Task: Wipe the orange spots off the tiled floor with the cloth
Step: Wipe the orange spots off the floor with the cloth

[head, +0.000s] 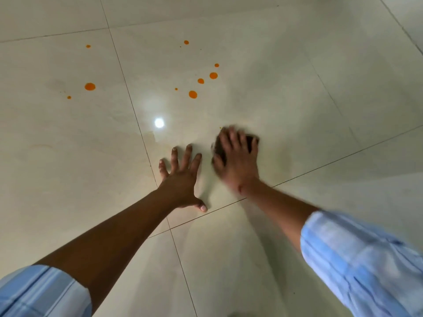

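Observation:
Several orange spots dot the pale glossy tiled floor: a cluster with a large spot beyond my hands, and another large spot further left. My right hand is blurred and presses down on a dark cloth, which shows only between and past the fingers. A tiny orange speck lies just beyond its fingertips. My left hand lies flat on the tile with fingers spread, holding nothing, a little left of the right hand.
Dark grout lines cross the floor. A bright lamp reflection shines on the tile beyond my left hand. Faint damp streaks show around the hands. Light blue sleeves cover both forearms near the bottom corners.

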`<control>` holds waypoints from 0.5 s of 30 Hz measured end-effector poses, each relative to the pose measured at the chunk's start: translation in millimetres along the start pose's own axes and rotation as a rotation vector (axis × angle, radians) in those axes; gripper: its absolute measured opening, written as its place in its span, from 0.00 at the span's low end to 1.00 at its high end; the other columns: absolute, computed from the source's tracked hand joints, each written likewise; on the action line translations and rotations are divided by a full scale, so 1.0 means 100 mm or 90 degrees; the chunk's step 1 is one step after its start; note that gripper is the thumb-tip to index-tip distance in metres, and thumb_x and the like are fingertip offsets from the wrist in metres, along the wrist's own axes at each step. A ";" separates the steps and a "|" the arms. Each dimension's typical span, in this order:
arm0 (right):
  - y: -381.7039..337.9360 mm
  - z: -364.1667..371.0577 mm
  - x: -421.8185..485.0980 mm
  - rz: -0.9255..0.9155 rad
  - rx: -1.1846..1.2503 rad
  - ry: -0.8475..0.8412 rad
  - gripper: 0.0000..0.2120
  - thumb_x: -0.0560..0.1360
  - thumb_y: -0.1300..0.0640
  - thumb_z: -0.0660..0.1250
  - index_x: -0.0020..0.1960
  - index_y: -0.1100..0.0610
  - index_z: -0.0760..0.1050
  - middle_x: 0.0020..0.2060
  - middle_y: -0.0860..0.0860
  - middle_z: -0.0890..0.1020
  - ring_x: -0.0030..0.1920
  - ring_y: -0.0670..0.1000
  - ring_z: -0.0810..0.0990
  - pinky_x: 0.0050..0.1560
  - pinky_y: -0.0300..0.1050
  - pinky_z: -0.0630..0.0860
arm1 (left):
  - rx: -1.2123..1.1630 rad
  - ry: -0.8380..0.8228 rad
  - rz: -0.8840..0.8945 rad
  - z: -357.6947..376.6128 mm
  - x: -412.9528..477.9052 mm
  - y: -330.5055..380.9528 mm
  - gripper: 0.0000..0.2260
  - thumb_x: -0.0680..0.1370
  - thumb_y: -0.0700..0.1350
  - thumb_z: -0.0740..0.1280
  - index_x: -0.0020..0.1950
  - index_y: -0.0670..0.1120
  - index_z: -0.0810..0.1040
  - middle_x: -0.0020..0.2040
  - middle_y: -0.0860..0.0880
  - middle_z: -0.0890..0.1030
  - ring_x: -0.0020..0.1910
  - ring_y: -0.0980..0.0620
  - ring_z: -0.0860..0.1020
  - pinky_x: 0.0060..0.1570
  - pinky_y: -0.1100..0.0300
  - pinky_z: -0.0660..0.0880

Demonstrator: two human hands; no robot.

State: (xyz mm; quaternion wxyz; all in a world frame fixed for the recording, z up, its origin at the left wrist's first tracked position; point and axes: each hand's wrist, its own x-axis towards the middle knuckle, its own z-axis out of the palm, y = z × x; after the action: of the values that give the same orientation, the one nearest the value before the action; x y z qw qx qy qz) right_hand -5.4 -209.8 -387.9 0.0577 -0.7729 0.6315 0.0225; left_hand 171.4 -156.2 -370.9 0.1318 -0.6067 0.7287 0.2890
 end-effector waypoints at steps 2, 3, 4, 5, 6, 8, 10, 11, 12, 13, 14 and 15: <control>0.13 0.04 -0.64 -0.111 0.004 -0.033 0.35 0.73 0.39 0.56 0.78 0.49 0.56 0.77 0.51 0.60 0.76 0.58 0.58 0.72 0.67 0.56 | -0.002 0.006 0.005 -0.01 -0.02 0.00 0.66 0.56 0.69 0.76 0.77 0.50 0.35 0.75 0.46 0.27 0.71 0.37 0.26 0.66 0.30 0.36; 0.29 0.00 -0.75 -0.131 0.004 -0.041 0.36 0.73 0.38 0.56 0.78 0.49 0.56 0.77 0.51 0.59 0.77 0.58 0.58 0.72 0.68 0.56 | -0.004 0.006 0.005 -0.03 -0.03 0.01 0.66 0.56 0.69 0.76 0.77 0.49 0.35 0.75 0.46 0.27 0.71 0.36 0.26 0.66 0.30 0.37; 0.41 -0.02 -0.69 -0.125 0.005 -0.043 0.36 0.73 0.38 0.56 0.78 0.48 0.56 0.78 0.51 0.59 0.77 0.58 0.58 0.72 0.68 0.55 | -0.004 0.008 0.004 -0.04 -0.04 0.02 0.66 0.56 0.69 0.76 0.77 0.49 0.35 0.75 0.46 0.27 0.71 0.36 0.26 0.65 0.30 0.37; 0.42 -0.06 -0.50 -0.084 0.004 -0.036 0.35 0.74 0.38 0.54 0.78 0.49 0.56 0.78 0.52 0.59 0.77 0.58 0.58 0.73 0.67 0.54 | -0.001 0.012 0.003 -0.04 -0.03 0.01 0.66 0.55 0.68 0.76 0.77 0.49 0.35 0.75 0.46 0.27 0.71 0.36 0.27 0.65 0.30 0.36; 0.37 -0.10 -0.24 -0.018 0.006 -0.030 0.34 0.75 0.39 0.52 0.78 0.50 0.55 0.78 0.53 0.58 0.77 0.58 0.56 0.73 0.67 0.51 | -0.002 0.011 0.003 -0.03 -0.02 0.02 0.67 0.55 0.68 0.76 0.77 0.49 0.35 0.75 0.47 0.27 0.71 0.36 0.26 0.65 0.30 0.36; 0.08 -0.10 0.21 0.064 0.008 -0.014 0.33 0.76 0.40 0.51 0.78 0.50 0.54 0.79 0.53 0.56 0.78 0.58 0.53 0.73 0.67 0.48 | -0.011 0.021 0.002 0.03 0.02 -0.01 0.67 0.54 0.69 0.76 0.77 0.49 0.34 0.75 0.48 0.27 0.71 0.38 0.26 0.65 0.31 0.35; -0.18 -0.05 0.22 0.003 0.007 -0.003 0.33 0.76 0.40 0.52 0.78 0.50 0.54 0.78 0.53 0.57 0.78 0.59 0.53 0.74 0.67 0.49 | -0.013 0.037 0.005 0.04 -0.01 -0.03 0.67 0.55 0.69 0.76 0.77 0.47 0.35 0.76 0.48 0.29 0.72 0.39 0.28 0.67 0.33 0.35; -0.21 -0.02 0.03 -0.059 0.005 -0.005 0.34 0.76 0.40 0.52 0.78 0.50 0.54 0.78 0.53 0.57 0.77 0.59 0.55 0.73 0.67 0.50 | -0.014 0.045 0.014 0.02 -0.06 -0.04 0.66 0.56 0.69 0.75 0.77 0.46 0.36 0.77 0.47 0.31 0.74 0.39 0.30 0.68 0.35 0.36; -0.15 0.02 -0.23 -0.124 -0.008 -0.012 0.34 0.75 0.39 0.53 0.78 0.50 0.54 0.78 0.52 0.58 0.77 0.59 0.56 0.73 0.67 0.52 | -0.016 0.060 0.028 0.00 -0.10 -0.07 0.65 0.57 0.69 0.75 0.78 0.45 0.39 0.78 0.46 0.35 0.75 0.40 0.33 0.70 0.37 0.38; -0.04 0.02 -0.51 -0.174 -0.016 -0.021 0.35 0.74 0.39 0.54 0.78 0.49 0.55 0.77 0.52 0.59 0.77 0.59 0.57 0.73 0.67 0.55 | -0.018 0.078 0.041 -0.06 -0.16 -0.12 0.63 0.57 0.68 0.75 0.78 0.45 0.42 0.79 0.44 0.39 0.76 0.41 0.37 0.72 0.39 0.42; 0.10 0.00 -0.71 -0.193 -0.013 -0.042 0.35 0.74 0.38 0.55 0.78 0.49 0.55 0.77 0.52 0.59 0.77 0.58 0.58 0.72 0.67 0.56 | -0.012 0.086 0.049 -0.12 -0.21 -0.20 0.62 0.57 0.68 0.75 0.78 0.45 0.45 0.79 0.43 0.42 0.77 0.42 0.40 0.73 0.41 0.46; 0.21 -0.02 -0.72 -0.199 -0.009 -0.050 0.35 0.73 0.38 0.55 0.78 0.48 0.55 0.77 0.52 0.59 0.76 0.58 0.58 0.72 0.67 0.56 | 0.008 0.088 0.040 -0.19 -0.28 -0.31 0.62 0.57 0.69 0.75 0.78 0.45 0.46 0.79 0.43 0.44 0.77 0.42 0.43 0.73 0.41 0.48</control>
State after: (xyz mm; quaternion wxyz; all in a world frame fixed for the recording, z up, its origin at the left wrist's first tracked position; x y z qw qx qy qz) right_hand -40.1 -143.9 -379.8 0.0796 -0.8605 0.5010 0.0478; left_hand 210.8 -147.7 -348.7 0.0756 -0.6015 0.7563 0.2459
